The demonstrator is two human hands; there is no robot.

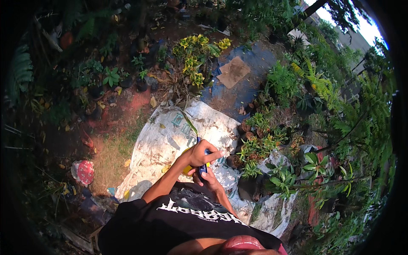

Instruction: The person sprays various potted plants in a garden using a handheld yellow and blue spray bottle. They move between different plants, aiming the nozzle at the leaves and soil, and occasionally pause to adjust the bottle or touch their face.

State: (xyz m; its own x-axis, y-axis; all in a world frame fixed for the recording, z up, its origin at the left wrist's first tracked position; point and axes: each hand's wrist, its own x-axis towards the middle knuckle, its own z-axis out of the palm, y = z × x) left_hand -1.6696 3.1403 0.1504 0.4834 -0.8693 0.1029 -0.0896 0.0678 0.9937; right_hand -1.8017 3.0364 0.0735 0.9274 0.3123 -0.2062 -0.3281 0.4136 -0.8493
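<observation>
Before my chest, my left hand (204,154) is closed around the upper part of a blue hand tool (202,169), whose exact kind I cannot tell. Just below it, my right hand (206,179) has its fingers on the tool's lower end. A narrow green leaf or stem (190,124) reaches to the tool's upper tip; whether they touch is unclear. Something yellow (186,170) shows behind my hands and is mostly hidden by them. Beneath lies a white woven plastic sheet (153,143) with faded green print, soil and dry leaves on it.
Potted seedlings (258,149) stand along the sheet's right side. A yellow-green croton (193,62) grows ahead, beside a blue tarp (234,95) bearing a piece of cardboard (234,72). A red floral cloth item (83,172) lies at left. Leafy branches (314,162) reach in from the right.
</observation>
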